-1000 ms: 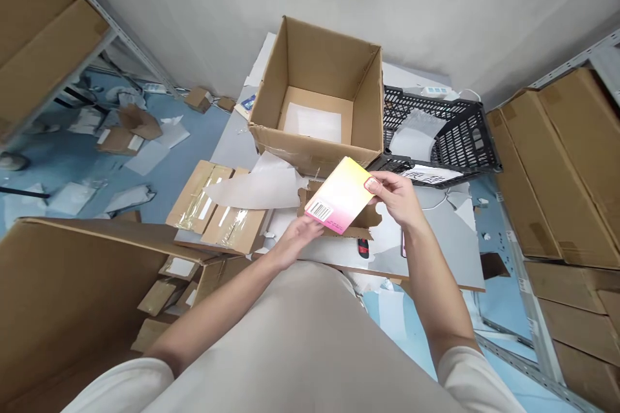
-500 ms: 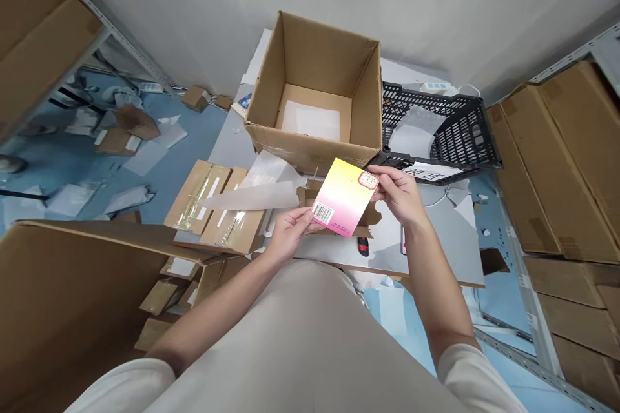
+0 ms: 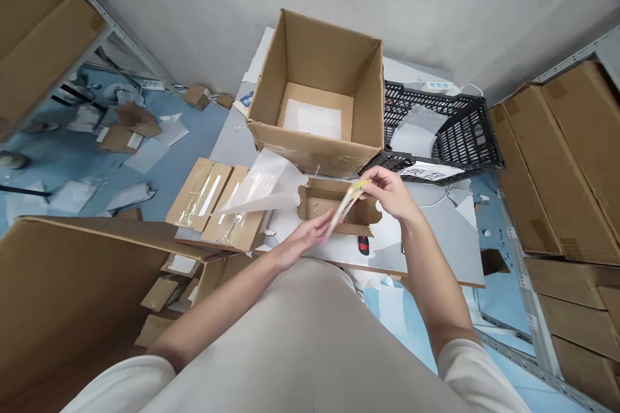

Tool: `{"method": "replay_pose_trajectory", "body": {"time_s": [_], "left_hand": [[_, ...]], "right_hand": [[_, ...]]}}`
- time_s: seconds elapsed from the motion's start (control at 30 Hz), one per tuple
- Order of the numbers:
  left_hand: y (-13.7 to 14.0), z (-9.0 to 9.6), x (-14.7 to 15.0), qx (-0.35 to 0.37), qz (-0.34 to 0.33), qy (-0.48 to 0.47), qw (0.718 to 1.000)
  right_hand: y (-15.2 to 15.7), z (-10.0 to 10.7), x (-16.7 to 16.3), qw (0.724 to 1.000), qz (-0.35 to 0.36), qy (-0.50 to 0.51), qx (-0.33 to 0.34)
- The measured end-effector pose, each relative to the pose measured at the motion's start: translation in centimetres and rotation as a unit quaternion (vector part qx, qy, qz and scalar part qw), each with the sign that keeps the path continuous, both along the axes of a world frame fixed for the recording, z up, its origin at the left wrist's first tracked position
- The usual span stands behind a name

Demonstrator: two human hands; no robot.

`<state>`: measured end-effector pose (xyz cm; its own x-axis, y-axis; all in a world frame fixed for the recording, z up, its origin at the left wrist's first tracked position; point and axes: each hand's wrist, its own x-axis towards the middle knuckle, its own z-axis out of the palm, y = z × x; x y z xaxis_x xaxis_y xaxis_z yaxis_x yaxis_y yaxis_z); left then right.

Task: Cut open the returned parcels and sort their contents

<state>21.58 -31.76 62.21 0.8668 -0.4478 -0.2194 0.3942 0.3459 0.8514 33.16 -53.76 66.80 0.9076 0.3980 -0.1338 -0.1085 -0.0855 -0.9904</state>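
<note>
A thin yellow-and-pink card (image 3: 343, 209) is held tilted nearly edge-on, slightly blurred, so its printed face hardly shows. My right hand (image 3: 389, 190) pinches its upper end between thumb and fingers. At the lower end, my left hand (image 3: 306, 239) has its fairly straight fingers against the card's edge; its thumb is partly hidden. Below the card lies a small open cardboard box (image 3: 317, 206) with torn edges. Just beyond stands a large open carton (image 3: 314, 150), with a white sheet (image 3: 312, 119) on its floor.
Right of the carton is a black plastic crate (image 3: 467, 129) holding translucent wrap. To the left, closed cardboard boxes (image 3: 194, 197) lie under a translucent foam sheet (image 3: 264, 181). A black-and-red object (image 3: 363, 245) sits near the table's front edge. Shelves with cartons (image 3: 557, 161) flank the table.
The card has turned from showing its barcoded yellow-pink face to nearly edge-on. My left hand has shifted slightly right and down, my right hand slightly left.
</note>
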Motion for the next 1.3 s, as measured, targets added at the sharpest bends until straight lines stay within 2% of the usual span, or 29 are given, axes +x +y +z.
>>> {"method": "replay_pose_trajectory", "body": {"time_s": [0.07, 0.13, 0.23, 0.47, 0.6, 0.7, 0.77, 0.8, 0.83, 0.87, 0.93, 0.97, 1.0, 1.03, 1.07, 1.13, 1.2, 1.3], "left_hand": [[0.1, 0.5, 0.1, 0.036, 0.013, -0.001, 0.999], [0.1, 0.9, 0.1, 0.056, 0.054, 0.021, 0.997], [0.1, 1.1, 0.1, 0.04, 0.11, 0.032, 0.993], [0.3, 0.8, -0.2, 0.012, 0.113, 0.04, 0.993], [0.2, 0.3, -0.2, 0.008, 0.122, 0.033, 0.992], [0.8, -0.4, 0.0, 0.045, 0.119, 0.015, 0.992], [1.8, -0.8, 0.0, 0.129, 0.136, -0.026, 0.982], [2.5, -1.0, -0.1, 0.203, 0.145, -0.063, 0.966], [3.3, -1.2, -0.4, 0.297, 0.153, -0.106, 0.937], [4.2, -1.6, -0.7, 0.404, 0.153, -0.145, 0.89], [6.1, -2.5, -1.5, 0.611, 0.131, -0.187, 0.758], [7.0, -3.2, -1.9, 0.689, 0.108, -0.187, 0.692], [7.9, -3.9, -2.3, 0.745, 0.081, -0.179, 0.638], [8.7, -4.8, -2.6, 0.778, 0.047, -0.172, 0.602], [9.4, -5.6, -2.8, 0.795, 0.016, -0.171, 0.581], [10.3, -7.1, -2.9, 0.8, -0.022, -0.178, 0.573], [10.9, -8.0, -2.7, 0.788, -0.025, -0.186, 0.587], [10.8, -8.1, -2.3, 0.757, 0.014, -0.18, 0.628]], "right_hand": [[0.0, 0.1, 0.0, 0.999, -0.03, 0.011, -0.002], [0.0, 0.3, 0.1, 0.998, -0.068, 0.013, -0.002], [0.1, 0.5, 0.2, 0.995, -0.097, 0.018, 0.012], [0.3, 0.6, 0.4, 0.993, -0.109, 0.022, 0.035], [0.3, 0.6, 0.0, 0.997, -0.066, 0.037, 0.014], [0.9, 0.6, 0.6, 0.997, -0.062, 0.052, -0.003], [1.7, 0.4, 2.3, 0.994, -0.104, 0.042, 0.007], [2.2, 0.2, 3.5, 0.99, -0.135, 0.031, 0.021], [2.8, -0.1, 5.1, 0.985, -0.169, 0.019, 0.038], [3.4, -0.4, 6.8, 0.977, -0.204, 0.008, 0.057], [4.9, -1.1, 10.6, 0.959, -0.264, -0.001, 0.1], [5.7, -1.6, 12.3, 0.95, -0.289, 0.0, 0.119], [6.4, -2.0, 13.9, 0.941, -0.308, 0.005, 0.14], [7.1, -2.4, 15.1, 0.935, -0.319, 0.017, 0.157], [7.6, -2.9, 16.0, 0.931, -0.322, 0.035, 0.166], [7.8, -3.5, 16.8, 0.933, -0.316, 0.076, 0.158], [6.7, -3.9, 16.0, 0.939, -0.304, 0.09, 0.133], [2.8, -3.9, 12.7, 0.952, -0.284, 0.037, 0.106]]}}
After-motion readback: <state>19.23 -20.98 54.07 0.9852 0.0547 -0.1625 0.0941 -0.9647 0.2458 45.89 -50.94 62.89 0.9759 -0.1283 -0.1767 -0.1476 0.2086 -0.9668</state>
